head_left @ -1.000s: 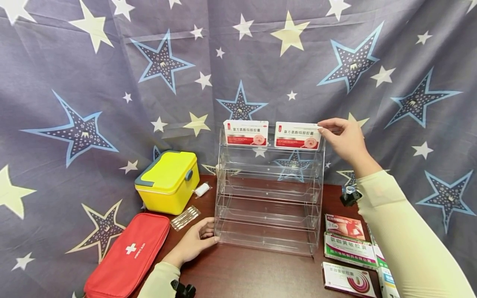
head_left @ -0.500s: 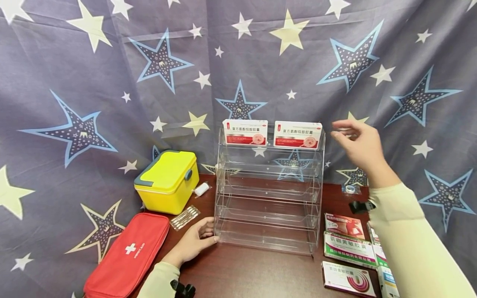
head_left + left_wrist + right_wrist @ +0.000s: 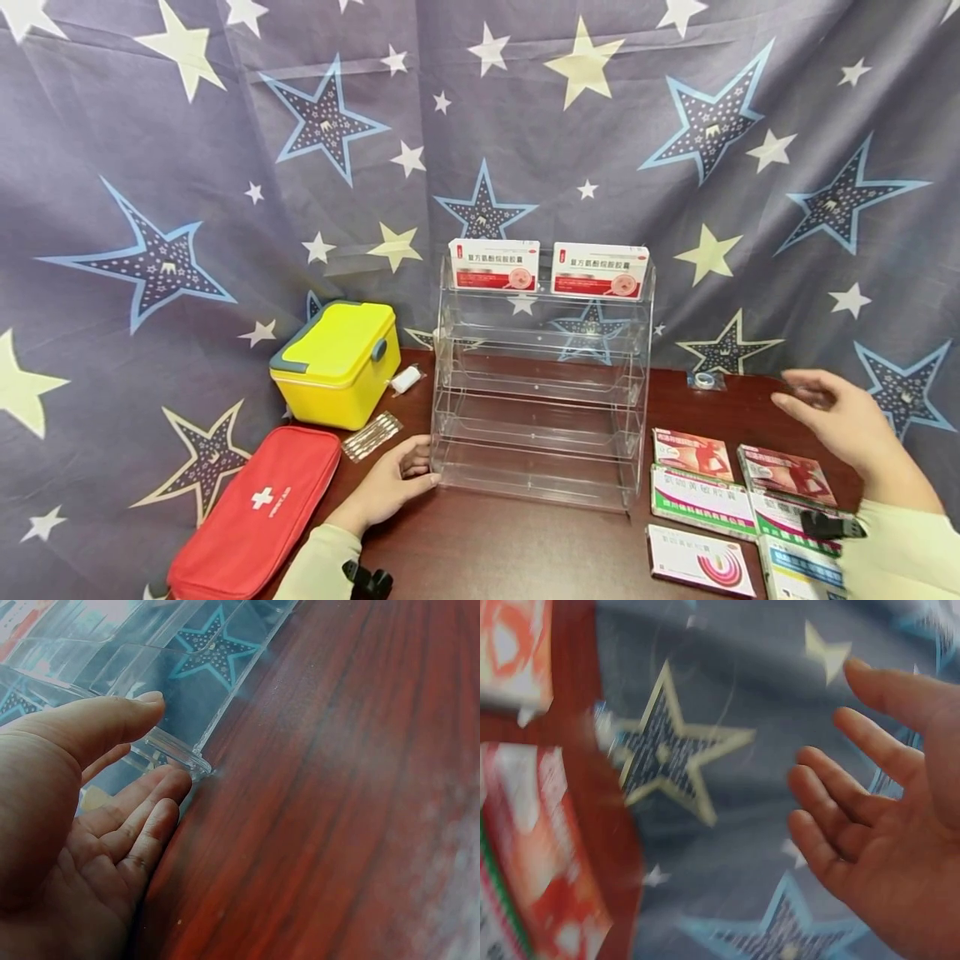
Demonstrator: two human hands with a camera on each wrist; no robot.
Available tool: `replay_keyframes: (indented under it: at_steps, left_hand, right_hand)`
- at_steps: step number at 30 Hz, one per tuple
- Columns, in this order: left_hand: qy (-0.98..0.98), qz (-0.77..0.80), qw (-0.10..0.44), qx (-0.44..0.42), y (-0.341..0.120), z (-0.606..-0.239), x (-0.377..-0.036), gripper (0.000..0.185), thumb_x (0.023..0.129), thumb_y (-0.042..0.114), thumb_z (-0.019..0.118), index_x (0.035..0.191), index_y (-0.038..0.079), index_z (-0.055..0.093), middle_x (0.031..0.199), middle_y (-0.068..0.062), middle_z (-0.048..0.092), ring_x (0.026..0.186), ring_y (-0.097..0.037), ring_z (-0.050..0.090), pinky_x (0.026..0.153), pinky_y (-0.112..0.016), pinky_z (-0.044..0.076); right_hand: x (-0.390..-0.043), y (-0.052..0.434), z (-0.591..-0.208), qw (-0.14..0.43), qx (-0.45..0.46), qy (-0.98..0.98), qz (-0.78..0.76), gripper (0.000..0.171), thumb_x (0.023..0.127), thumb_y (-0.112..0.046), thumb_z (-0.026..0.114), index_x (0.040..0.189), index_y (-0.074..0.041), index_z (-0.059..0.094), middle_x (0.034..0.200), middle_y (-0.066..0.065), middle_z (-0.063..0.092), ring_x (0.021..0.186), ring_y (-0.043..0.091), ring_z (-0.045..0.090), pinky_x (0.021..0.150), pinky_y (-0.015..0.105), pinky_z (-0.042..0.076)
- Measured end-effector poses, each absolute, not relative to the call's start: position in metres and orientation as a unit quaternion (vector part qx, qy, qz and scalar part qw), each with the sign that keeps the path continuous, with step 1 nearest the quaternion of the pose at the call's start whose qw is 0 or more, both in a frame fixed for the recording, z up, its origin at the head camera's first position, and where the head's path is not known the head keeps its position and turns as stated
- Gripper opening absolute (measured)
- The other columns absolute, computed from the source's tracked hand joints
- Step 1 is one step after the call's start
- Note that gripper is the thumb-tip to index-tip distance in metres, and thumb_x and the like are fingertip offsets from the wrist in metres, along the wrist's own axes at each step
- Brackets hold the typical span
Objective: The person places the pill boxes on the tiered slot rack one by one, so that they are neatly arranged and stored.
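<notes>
A clear acrylic tiered rack stands on the dark wooden table. Two white-and-red medicine boxes sit side by side on its top shelf. My left hand rests against the rack's lower left corner, fingers straight along its edge. My right hand hovers empty and relaxed above a group of medicine boxes lying at the right of the table; in the right wrist view the right hand shows loosely spread fingers.
A yellow lidded case stands left of the rack, with a red first-aid pouch in front of it. A packet of swabs, a small white roll and a tape roll lie on the table. A star-patterned cloth hangs behind.
My right hand let go of the right box on the top shelf and dropped down to the right, over the boxes on the table. The left hand stayed at the rack.
</notes>
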State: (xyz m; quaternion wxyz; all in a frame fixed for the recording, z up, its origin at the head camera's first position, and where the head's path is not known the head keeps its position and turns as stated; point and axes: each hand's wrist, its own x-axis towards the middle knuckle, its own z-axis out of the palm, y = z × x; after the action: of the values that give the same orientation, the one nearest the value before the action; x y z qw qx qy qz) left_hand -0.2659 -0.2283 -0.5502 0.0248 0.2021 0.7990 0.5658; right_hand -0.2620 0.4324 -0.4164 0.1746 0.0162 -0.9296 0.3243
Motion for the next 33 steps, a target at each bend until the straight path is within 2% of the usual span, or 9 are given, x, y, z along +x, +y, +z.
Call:
replay_keyframes:
  at_steps: [7,9,11,14,15,23,27,30,33]
  left_hand:
    - [0.796,0.570,0.025,0.202,-0.228,-0.552,-0.265,0.060,0.094,0.013,0.081,0.145,0.001,0.052,0.127,-0.021,0.067,0.114,-0.031,0.067,0.101,-0.036,0.054]
    - [0.794,0.572,0.024,0.203,-0.228,-0.552,-0.265,0.059,0.094,0.012,0.081,0.144,0.001,0.052,0.126,-0.021,0.067,0.113,-0.030,0.067,0.101,-0.036,0.055]
    - [0.795,0.572,0.022,0.201,-0.228,-0.553,-0.265,0.059,0.094,0.012,0.081,0.144,0.001,0.053,0.126,-0.021,0.067,0.113,-0.029,0.067,0.100,-0.036,0.055]
    - [0.797,0.570,0.022,0.199,-0.228,-0.553,-0.265,0.059,0.093,0.013,0.081,0.144,0.002,0.053,0.126,-0.020,0.067,0.113,-0.029,0.067,0.100,-0.036,0.055]
    - [0.798,0.568,0.023,0.200,-0.228,-0.553,-0.265,0.060,0.094,0.014,0.081,0.145,0.002,0.053,0.126,-0.020,0.067,0.113,-0.029,0.067,0.101,-0.036,0.054]
    - [0.800,0.564,0.027,0.202,-0.229,-0.554,-0.265,0.061,0.093,0.014,0.081,0.145,0.000,0.052,0.127,-0.021,0.066,0.114,-0.032,0.066,0.101,-0.036,0.054]
    - [0.800,0.564,0.029,0.204,-0.229,-0.554,-0.265,0.061,0.094,0.014,0.081,0.145,0.000,0.052,0.127,-0.022,0.066,0.114,-0.033,0.066,0.102,-0.038,0.054]
    - [0.803,0.560,0.027,0.202,-0.229,-0.554,-0.265,0.061,0.093,0.015,0.082,0.145,0.001,0.052,0.127,-0.020,0.067,0.114,-0.032,0.066,0.101,-0.036,0.054]
    - [0.802,0.561,0.026,0.204,-0.229,-0.554,-0.265,0.060,0.094,0.015,0.081,0.144,0.001,0.052,0.126,-0.020,0.067,0.113,-0.030,0.067,0.100,-0.034,0.054]
  right_hand:
    - [-0.248,0.473,-0.456,0.077,-0.010,-0.932,0.354,0.074,0.100,-0.039,0.074,0.144,0.014,0.047,0.137,0.044,0.052,0.090,-0.018,0.046,0.065,0.012,0.049]
    - [-0.246,0.481,-0.462,0.053,-0.015,-0.934,0.352,0.076,0.099,-0.037,0.075,0.144,0.016,0.044,0.137,0.046,0.050,0.093,-0.001,0.061,0.067,0.019,0.054]
    - [-0.245,0.488,-0.468,0.031,-0.020,-0.937,0.347,0.078,0.098,-0.035,0.076,0.144,0.018,0.042,0.137,0.047,0.048,0.100,0.025,0.069,0.068,0.023,0.055]
    - [-0.244,0.497,-0.476,0.007,-0.030,-0.940,0.341,0.080,0.095,-0.032,0.080,0.143,0.019,0.041,0.136,0.048,0.049,0.113,0.055,0.061,0.069,0.028,0.057]
    - [-0.243,0.500,-0.479,0.001,-0.030,-0.939,0.342,0.080,0.095,-0.030,0.081,0.142,0.020,0.041,0.135,0.048,0.049,0.114,0.057,0.060,0.069,0.029,0.057]
    - [-0.239,0.514,-0.499,-0.029,-0.046,-0.938,0.343,0.082,0.091,-0.033,0.084,0.138,0.022,0.046,0.131,0.046,0.055,0.115,0.056,0.061,0.068,0.027,0.056]
    - [-0.238,0.517,-0.502,-0.044,-0.036,-0.935,0.351,0.079,0.091,-0.030,0.084,0.138,0.022,0.047,0.129,0.043,0.059,0.102,0.028,0.070,0.071,0.027,0.057]
    - [-0.237,0.517,-0.504,-0.060,-0.002,-0.932,0.358,0.072,0.092,-0.022,0.083,0.137,0.022,0.048,0.125,0.036,0.064,0.094,0.004,0.063,0.072,0.023,0.055]
    - [-0.237,0.517,-0.505,-0.074,0.016,-0.931,0.358,0.068,0.091,-0.015,0.082,0.136,0.023,0.049,0.122,0.032,0.067,0.091,-0.002,0.061,0.073,0.023,0.055]
